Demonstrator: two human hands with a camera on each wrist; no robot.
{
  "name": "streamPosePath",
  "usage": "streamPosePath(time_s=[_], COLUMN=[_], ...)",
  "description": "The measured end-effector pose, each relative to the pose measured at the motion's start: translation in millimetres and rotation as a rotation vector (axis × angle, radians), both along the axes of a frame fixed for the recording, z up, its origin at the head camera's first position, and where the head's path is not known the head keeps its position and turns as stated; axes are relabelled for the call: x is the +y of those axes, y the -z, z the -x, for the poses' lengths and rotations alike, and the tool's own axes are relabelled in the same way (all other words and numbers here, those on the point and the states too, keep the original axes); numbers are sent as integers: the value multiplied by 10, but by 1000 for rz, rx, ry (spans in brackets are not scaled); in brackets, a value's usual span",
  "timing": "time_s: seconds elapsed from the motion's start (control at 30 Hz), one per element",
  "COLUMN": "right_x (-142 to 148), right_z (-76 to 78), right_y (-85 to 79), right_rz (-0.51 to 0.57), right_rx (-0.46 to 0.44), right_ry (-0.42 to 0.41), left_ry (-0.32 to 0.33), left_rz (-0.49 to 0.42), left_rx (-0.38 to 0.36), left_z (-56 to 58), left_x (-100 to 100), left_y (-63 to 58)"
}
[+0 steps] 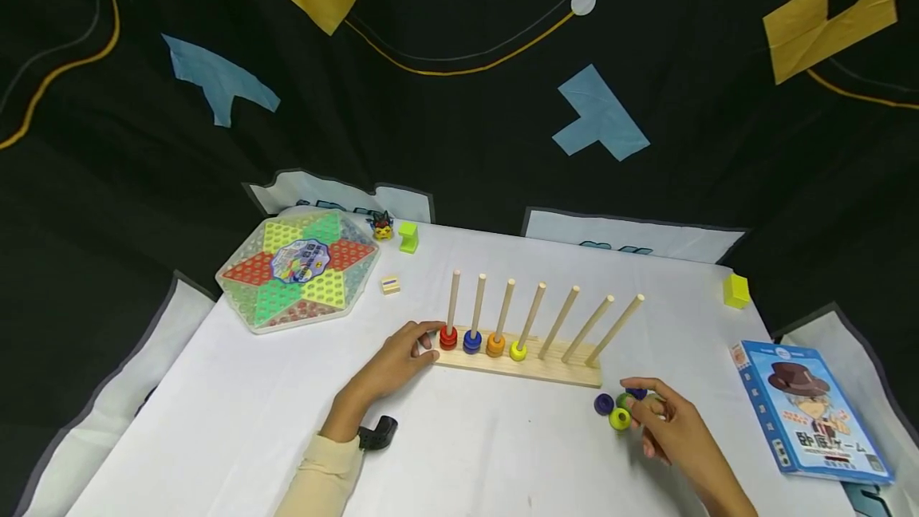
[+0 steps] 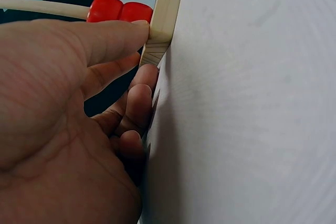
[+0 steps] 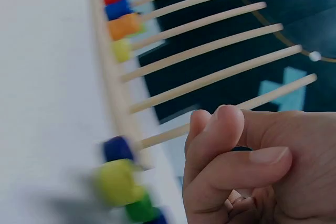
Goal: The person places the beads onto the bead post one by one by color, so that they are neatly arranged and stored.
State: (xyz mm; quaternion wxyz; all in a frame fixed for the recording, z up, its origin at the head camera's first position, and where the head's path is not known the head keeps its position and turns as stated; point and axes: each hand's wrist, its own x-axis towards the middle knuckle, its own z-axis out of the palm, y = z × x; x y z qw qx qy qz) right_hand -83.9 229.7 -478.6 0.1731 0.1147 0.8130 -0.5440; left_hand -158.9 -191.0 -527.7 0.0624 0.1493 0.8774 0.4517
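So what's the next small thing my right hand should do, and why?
I'd probably have your right hand pick up the loose yellow ring and slide it onto the fourth peg from the left. That peg carries a single yellow ring, while the red rings and blue rings sit in pairs. Your left hand holds the wooden peg stand, likely steadying it.

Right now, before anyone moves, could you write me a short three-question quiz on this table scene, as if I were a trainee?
1. How many pegs on the wooden board are bare?
2. True or false: the left hand touches one end of the board.
3. Which colour are the rings on the peg nearest that hand?
a) green
b) red
c) orange

Key: 1: three; 2: true; 3: b.
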Motion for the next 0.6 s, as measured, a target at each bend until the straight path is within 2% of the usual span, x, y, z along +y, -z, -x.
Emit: streamPosePath(time_s=[0.13,0.23,0.37,0.6], right_x=[9,13,17,-8], right_z=[-80,-118,-135,-163], right_y=[279,395,446,476], right_rz=[47,57,34,-26], right_rx=[-9,-12,-19,-30], right_ry=[-44,-36,-11,-55], left_ry=[-6,-8,-10,-2], left_rz=[-9,1,14,3], left_rx=[-15,-25,-24,-26], left_z=[1,3,8,6], left_x=[11,18,14,9], left_y=[-19,-19,-22,-23])
